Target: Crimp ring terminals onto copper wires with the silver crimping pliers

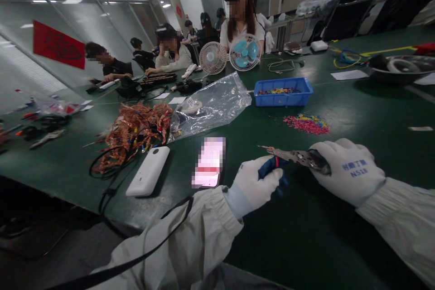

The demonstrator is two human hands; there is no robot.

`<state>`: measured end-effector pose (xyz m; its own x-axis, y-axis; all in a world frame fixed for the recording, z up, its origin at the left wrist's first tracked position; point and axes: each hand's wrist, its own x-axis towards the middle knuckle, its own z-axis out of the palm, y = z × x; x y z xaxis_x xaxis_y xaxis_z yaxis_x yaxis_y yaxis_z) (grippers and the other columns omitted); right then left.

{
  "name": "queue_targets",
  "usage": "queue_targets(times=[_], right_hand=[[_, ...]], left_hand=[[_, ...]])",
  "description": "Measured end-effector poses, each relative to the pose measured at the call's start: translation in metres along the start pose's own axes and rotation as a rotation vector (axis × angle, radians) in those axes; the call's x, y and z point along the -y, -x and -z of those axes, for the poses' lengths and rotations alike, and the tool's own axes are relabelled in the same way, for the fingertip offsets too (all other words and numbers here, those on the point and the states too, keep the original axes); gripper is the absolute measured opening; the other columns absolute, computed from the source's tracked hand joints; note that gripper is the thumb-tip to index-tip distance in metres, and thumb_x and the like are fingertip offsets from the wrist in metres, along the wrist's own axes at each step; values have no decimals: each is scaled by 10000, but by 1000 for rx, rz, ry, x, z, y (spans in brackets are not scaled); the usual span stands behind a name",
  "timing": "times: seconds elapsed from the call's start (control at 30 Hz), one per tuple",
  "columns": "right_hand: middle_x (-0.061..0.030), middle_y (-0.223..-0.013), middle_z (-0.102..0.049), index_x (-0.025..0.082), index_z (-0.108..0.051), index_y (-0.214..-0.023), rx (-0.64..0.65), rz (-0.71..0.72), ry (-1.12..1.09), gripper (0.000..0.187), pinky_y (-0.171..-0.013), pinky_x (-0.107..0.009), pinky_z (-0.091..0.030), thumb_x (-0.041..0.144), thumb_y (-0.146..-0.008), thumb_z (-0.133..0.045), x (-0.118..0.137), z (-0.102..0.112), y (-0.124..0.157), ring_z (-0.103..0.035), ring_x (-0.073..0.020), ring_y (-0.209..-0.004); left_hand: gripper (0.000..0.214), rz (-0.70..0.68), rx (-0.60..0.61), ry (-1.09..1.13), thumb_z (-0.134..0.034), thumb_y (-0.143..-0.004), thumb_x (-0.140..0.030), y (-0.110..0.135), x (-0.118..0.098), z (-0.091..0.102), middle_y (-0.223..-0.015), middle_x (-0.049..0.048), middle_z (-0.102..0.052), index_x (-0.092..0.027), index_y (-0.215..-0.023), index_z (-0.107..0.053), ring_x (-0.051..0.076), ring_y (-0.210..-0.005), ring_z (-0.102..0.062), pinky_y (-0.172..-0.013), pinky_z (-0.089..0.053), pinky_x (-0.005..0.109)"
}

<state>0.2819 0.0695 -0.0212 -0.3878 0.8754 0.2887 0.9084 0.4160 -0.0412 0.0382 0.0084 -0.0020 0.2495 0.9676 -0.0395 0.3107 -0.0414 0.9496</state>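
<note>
Two gloved hands hold one pair of pliers (295,156) just above the near surface (340,235), right of the phone (209,163). The left hand (258,181) has its grip closed round the blue handle; the right hand (346,170) has its grip closed over the dark metal end. No wire shows in the tool. Copper wire (136,129) lies heaped far left and coloured bits (306,123) lie piled beside the blue tray (282,99), which suggests the work is well under way. The pliers are slim grey metal, blue-sleeved.
</note>
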Motion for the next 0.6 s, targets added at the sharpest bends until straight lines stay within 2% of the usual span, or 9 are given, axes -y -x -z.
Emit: queue_targets(times=[0.17, 0.27, 0.47, 0.6], right_hand=[[-86, -787, -722, 270, -666, -800, 88, 10, -2, 227, -697, -429, -388, 424, -849, -507, -2, 6, -6, -602, -279, -769], [-85, -770, -719, 270, -669, -793, 107, 18, -30, 200, -691, -430, -398, 418, -830, -540, -3, 9, -7, -606, -279, -757], [-80, -735, -699, 276, -657, -760, 118, 6, -84, 195, -681, -447, -426, 427, -835, -557, -5, 12, -9, -597, -274, -721], [-77, -738, -701, 273, -670, -766, 95, 17, -116, 207, -679, -448, -433, 408, -853, -539, -7, 10, -8, -606, -267, -715]], left_hand=[[278, -16, 20, 3, -567, -1029, -380, 1, 8, 0, -898, 78, -767, -141, -1069, -705, 168, -702, -718, -654, -585, 287], [282, -30, 33, -22, -549, -1035, -371, 2, 5, 1, -908, 75, -766, -142, -1090, -703, 170, -708, -721, -657, -585, 283], [265, -120, -4, -252, -544, -1009, -338, 1, -10, 7, -872, 58, -742, -145, -1080, -711, 180, -746, -720, -697, -576, 279], [292, -161, -10, -338, -530, -1016, -348, 0, -7, 10, -879, 68, -748, -136, -1104, -711, 184, -746, -727, -696, -574, 272]])
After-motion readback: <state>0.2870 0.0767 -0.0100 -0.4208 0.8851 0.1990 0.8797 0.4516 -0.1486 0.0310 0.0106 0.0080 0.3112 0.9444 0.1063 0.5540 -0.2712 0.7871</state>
